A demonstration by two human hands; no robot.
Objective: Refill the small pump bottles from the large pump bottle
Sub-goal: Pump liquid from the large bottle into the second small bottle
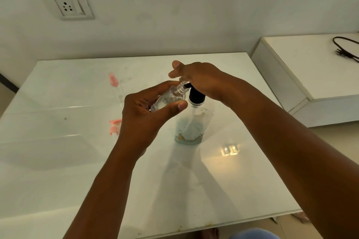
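Looking down from the head camera, we cannot see most of the large pump bottle's [192, 122] pump head: our right hand [200, 79] lies over it, palm down, and only the black collar and a bit of the black spout show. How the right fingers sit on the pump is hard to tell; 2 of them stick out fairly straight toward 11 o'clock.

Our left hand [143, 110] curls its fingers and thumb around 1 small clear bottle [171, 97], hiding its base. That bottle is uncapped and tilted, its threaded neck touching the black spout. We make out some pale liquid inside it, though the level is unclear.

The large bottle stands upright on the white table [58, 161], near its middle, with clear walls, a dip tube and a low layer of whitish liquid at the bottom.

At 9 o'clock from the large bottle a pink pump top [114, 128] lies partly behind our left wrist. At 10 o'clock, another small bottle with a pink top [115, 87] is blurred and faint.
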